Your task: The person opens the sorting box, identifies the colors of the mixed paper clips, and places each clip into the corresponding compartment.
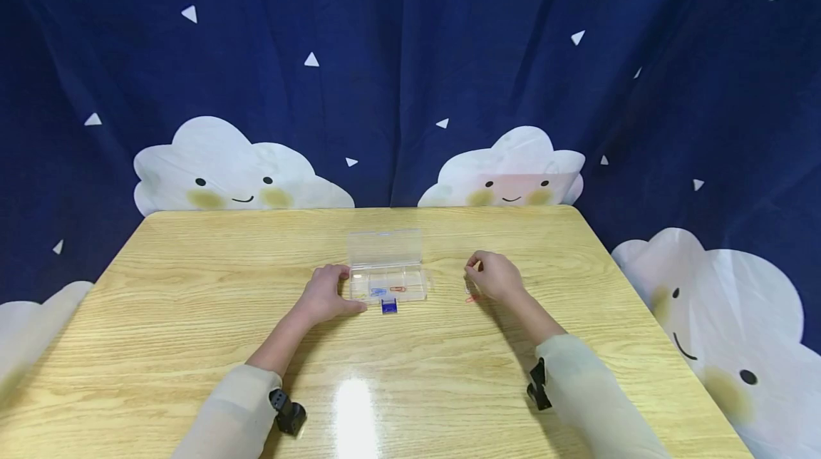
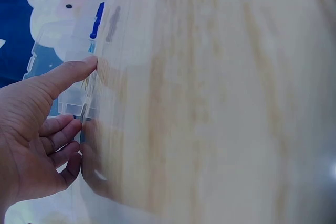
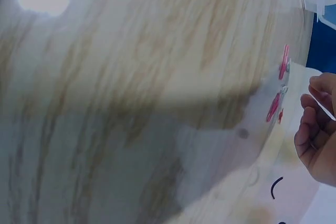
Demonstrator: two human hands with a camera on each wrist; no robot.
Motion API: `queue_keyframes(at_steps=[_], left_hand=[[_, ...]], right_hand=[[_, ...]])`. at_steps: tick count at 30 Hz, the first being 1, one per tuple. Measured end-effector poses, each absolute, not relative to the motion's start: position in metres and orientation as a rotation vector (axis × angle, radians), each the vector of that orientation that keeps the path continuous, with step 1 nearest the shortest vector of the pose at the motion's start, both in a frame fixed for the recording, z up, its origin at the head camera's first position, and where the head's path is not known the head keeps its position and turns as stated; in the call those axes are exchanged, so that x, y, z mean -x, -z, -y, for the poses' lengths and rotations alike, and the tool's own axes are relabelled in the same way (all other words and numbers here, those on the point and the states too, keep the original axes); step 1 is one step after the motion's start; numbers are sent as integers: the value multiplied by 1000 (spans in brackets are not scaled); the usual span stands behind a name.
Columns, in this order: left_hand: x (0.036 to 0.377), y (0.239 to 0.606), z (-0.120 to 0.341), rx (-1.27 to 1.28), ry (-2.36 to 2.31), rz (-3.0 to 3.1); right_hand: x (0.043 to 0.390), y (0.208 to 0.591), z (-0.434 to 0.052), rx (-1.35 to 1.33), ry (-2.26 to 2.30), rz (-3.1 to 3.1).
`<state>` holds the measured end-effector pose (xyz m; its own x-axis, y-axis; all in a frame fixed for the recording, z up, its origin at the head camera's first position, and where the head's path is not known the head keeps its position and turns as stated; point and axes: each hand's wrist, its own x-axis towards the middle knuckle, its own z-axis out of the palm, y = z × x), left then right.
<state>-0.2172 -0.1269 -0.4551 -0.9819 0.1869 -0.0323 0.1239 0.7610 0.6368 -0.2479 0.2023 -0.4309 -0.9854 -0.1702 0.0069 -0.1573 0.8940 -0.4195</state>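
A clear plastic box [image 1: 388, 284] sits near the middle of the wooden table [image 1: 192, 316], its lid [image 1: 384, 246] thrown open and standing up behind it. Inside, a blue paper clip [image 1: 378, 291] and an orange paper clip [image 1: 398, 289] lie side by side, and a small blue clip [image 1: 388, 306] lies on the table just in front of the box. The left hand [image 1: 326, 294] rests against the box's left end; from the left wrist view its thumb [image 2: 71, 74] lies straight along the box edge while the other fingers [image 2: 60, 129] curl loosely beside it, so this grip steadies rather than clamps. Well to the right of the box, the right hand [image 1: 494, 276] rests on the table with fingers curled, pinching a small paper clip [image 1: 477, 266] at its fingertips. Pink paper clips [image 3: 277, 85] lie on the table just beside that hand. A dark blue curtain [image 1: 410, 74] printed with smiling clouds hangs behind the table.
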Motion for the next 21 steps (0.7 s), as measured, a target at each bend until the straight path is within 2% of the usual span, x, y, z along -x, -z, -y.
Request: queue_keyframes(at_steps=[21], left_hand=[[218, 455, 127, -260, -1022, -2869]], right_hand=[[252, 443, -217, -81, 692, -3080]])
